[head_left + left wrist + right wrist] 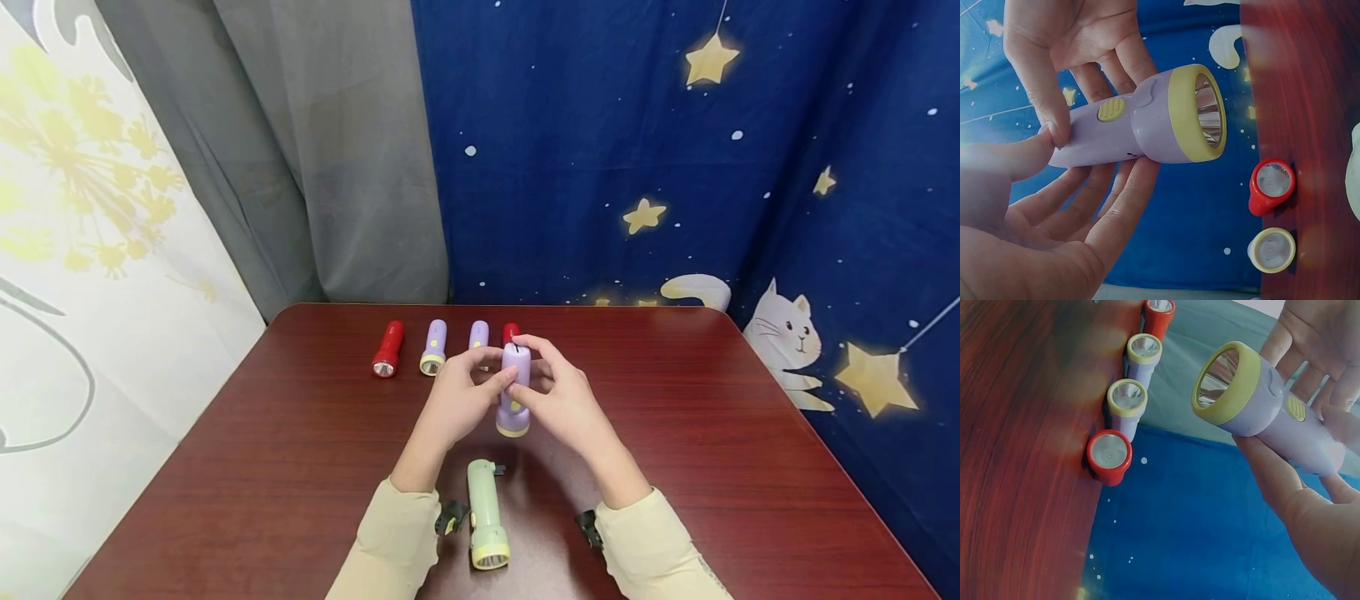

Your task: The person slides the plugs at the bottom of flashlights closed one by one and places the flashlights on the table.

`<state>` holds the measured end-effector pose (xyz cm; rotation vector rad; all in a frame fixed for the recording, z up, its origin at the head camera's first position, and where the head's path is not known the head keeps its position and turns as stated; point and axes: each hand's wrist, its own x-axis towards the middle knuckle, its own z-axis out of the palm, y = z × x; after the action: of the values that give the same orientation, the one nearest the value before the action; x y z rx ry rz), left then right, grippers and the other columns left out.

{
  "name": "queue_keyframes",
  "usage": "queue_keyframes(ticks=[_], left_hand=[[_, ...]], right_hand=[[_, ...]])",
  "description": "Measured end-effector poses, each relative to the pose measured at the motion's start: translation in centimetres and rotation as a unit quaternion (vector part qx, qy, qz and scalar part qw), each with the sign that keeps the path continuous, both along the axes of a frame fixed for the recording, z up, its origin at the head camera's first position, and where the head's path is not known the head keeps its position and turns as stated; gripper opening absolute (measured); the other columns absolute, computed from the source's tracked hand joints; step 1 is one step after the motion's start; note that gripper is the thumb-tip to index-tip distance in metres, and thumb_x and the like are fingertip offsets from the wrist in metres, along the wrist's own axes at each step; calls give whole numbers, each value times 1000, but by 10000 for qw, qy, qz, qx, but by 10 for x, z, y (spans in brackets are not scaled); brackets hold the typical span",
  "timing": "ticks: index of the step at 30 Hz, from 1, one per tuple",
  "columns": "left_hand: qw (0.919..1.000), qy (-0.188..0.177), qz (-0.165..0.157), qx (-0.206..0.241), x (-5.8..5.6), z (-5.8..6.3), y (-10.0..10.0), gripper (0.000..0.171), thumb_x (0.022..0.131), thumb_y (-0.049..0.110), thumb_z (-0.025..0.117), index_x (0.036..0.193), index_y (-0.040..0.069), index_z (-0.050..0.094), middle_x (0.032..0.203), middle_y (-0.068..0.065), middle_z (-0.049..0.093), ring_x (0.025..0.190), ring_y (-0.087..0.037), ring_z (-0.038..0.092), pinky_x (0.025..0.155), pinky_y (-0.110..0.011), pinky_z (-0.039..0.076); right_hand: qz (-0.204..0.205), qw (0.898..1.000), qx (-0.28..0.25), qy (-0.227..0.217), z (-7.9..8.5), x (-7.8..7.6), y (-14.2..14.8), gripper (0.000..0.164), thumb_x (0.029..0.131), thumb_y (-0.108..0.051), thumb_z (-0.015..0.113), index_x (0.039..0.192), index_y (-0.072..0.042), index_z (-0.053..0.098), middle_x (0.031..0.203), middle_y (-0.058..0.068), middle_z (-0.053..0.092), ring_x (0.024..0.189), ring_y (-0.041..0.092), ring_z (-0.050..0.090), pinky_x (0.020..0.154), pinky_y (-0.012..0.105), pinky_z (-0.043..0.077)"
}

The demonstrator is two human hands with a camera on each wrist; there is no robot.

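Observation:
Above the middle of the table, both hands hold a purple flashlight (513, 419) with a yellow rim and a yellow switch. Its lens end points down toward the near side, and a small dark part shows at its tail end. My left hand (463, 396) grips it from the left, thumb on the body. From the right, my right hand (558, 402) grips the same body, its thumb close to the other thumb. In the left wrist view the flashlight's yellow rim (1179, 119) surrounds a shiny reflector. Nearer the body lies a light green flashlight (486, 508) with a dark piece sticking out near its tail.
Along the far edge lie a red flashlight (388, 350), a purple one (434, 346), a second purple one (478, 333) and another red one (510, 332), the latter two partly hidden by the hands. Grey and blue curtains (570, 167) hang behind the brown table (300, 467).

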<state>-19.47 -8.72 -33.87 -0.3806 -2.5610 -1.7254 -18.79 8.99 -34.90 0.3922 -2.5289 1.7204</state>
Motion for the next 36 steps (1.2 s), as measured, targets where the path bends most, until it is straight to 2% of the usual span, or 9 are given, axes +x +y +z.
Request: queue_keyframes(ticks=[7, 13, 20, 36], left_hand=[[10000, -8, -3, 4, 0, 0, 0, 37, 99, 21, 77, 131, 4, 71, 124, -15, 76, 100, -25, 78, 82, -37, 67], [9999, -56, -1, -100, 1, 2, 0, 37, 99, 21, 76, 131, 3, 71, 124, -15, 76, 97, -23, 78, 81, -36, 67], [9997, -53, 16, -235, 4, 4, 1, 36, 99, 19, 76, 130, 2, 72, 119, -15, 77, 90, -23, 77, 76, -34, 66], [9996, -127, 13, -251, 4, 5, 2, 37, 99, 19, 76, 131, 2, 71, 120, -15, 77, 90, -21, 76, 76, -34, 67]], right_hand=[[-61, 9995, -23, 324, -2, 0, 0, 59, 93, -12, 82, 147, -17, 58, 119, 23, 77, 107, 34, 80, 99, 53, 62], [-160, 9973, 208, 682, -5, 0, 0, 53, 93, -15, 83, 142, -17, 62, 111, 21, 80, 98, 30, 82, 93, 49, 65], [-248, 9938, 429, 995, -7, 0, -1, 51, 90, -10, 84, 137, -14, 65, 112, 21, 81, 99, 29, 82, 90, 47, 66], [-290, 9923, 535, 1078, -7, 1, -1, 52, 90, -10, 84, 138, -12, 65, 116, 22, 79, 105, 33, 81, 91, 49, 65]])
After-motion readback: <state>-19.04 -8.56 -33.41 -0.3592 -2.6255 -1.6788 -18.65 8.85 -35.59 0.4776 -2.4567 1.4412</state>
